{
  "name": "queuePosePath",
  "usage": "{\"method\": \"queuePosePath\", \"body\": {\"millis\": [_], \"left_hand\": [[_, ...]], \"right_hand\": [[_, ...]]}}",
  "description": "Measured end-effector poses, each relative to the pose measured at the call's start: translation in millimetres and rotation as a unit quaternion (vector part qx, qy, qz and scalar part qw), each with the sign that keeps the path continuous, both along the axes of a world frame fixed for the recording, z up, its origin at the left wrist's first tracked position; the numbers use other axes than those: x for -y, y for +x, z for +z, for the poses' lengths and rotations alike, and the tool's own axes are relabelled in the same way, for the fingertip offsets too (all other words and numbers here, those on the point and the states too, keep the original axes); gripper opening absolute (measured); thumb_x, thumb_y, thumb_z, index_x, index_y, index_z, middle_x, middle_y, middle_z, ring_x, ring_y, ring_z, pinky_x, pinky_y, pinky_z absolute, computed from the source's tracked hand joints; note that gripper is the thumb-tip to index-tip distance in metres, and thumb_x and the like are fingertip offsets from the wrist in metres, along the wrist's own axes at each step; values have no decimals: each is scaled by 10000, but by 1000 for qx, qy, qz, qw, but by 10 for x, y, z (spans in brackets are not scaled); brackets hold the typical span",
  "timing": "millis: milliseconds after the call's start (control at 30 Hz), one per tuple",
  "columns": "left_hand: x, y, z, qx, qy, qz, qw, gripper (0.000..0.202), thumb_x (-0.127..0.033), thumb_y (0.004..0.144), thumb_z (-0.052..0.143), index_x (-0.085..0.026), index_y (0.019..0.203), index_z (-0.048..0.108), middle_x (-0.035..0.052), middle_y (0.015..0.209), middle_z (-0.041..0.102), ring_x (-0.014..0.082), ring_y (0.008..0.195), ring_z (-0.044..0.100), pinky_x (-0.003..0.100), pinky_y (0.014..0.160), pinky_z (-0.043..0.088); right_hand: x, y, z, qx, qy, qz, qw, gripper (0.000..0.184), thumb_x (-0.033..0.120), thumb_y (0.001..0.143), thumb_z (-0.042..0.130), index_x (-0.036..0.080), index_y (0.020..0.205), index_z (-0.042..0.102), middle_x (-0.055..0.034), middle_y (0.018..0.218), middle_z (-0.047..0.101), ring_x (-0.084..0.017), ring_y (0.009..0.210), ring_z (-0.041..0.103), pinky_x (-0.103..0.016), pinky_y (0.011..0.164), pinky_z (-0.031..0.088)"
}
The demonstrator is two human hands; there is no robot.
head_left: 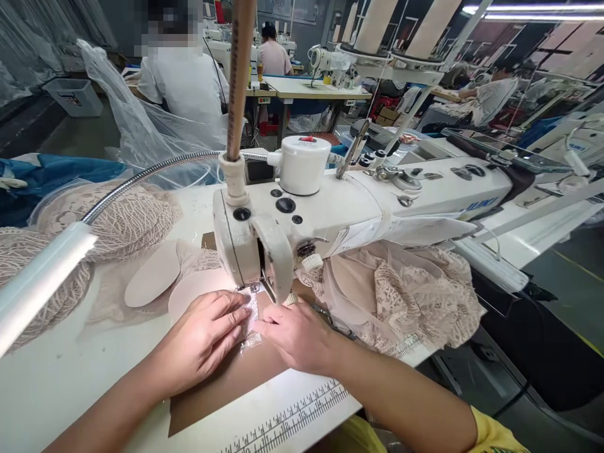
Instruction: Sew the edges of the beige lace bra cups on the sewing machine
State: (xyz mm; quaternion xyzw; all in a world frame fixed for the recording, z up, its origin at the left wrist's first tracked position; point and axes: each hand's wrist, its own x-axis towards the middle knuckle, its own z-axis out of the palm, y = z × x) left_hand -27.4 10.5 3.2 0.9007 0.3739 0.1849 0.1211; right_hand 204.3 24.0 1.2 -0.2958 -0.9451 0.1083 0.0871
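Note:
My left hand [201, 340] lies on a small piece of pale lace fabric [251, 309] just in front of the needle of a white sewing machine [330, 214], fingers pressed together on the cloth. My right hand [297, 333] rests on the same piece from the right, fingers curled and pinching its edge. The needle area [255, 288] sits right above both hands' fingertips. Brightly lit padded cups [153, 277] lie to the left of my left hand.
Piles of beige lace pieces lie at left [117, 220] and under the machine arm at right [415, 296]. A gooseneck lamp [42, 277] crosses the left side. A ruler strip [287, 418] marks the table's front edge. People sit at other machines behind.

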Motion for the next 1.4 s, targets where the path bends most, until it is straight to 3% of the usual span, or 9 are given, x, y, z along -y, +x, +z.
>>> {"method": "queuePosePath", "body": {"millis": [300,633,1033,1267,1400], "left_hand": [[-9,39,-18,-15,22,-42,999,279,-161,932,456,-201,1163,608,84,867,596,195,774,531,325,692,440],[2,2,-115,-72,54,-59,994,293,-163,942,468,-225,1195,602,115,1106,644,247,994,569,411,840,448],[-5,23,-102,-66,63,-67,994,298,-135,945,450,-178,1202,593,102,1100,640,227,930,552,394,818,424],[8,23,-95,-68,53,-59,994,285,-145,937,472,-195,1184,603,105,1091,641,229,922,553,391,818,435],[-3,48,-47,-35,57,-34,997,282,-150,939,466,-152,1194,585,125,1103,645,219,944,567,333,795,469]], "right_hand": [[18,24,2,3,-7,37,999,200,100,786,516,190,942,601,-28,840,560,-166,736,397,-305,634,254],[23,40,-6,-9,-5,36,999,205,118,811,507,192,969,615,-31,838,566,-169,734,400,-297,620,245],[-28,84,-63,-86,22,13,996,197,98,775,506,169,899,642,-12,732,534,-147,635,378,-288,613,262],[7,39,-83,-37,48,17,998,141,106,774,538,166,884,603,-20,779,548,-151,668,394,-300,621,256],[26,24,-81,-25,54,11,998,124,122,785,538,175,881,596,-24,803,561,-161,691,396,-313,618,257]]}}
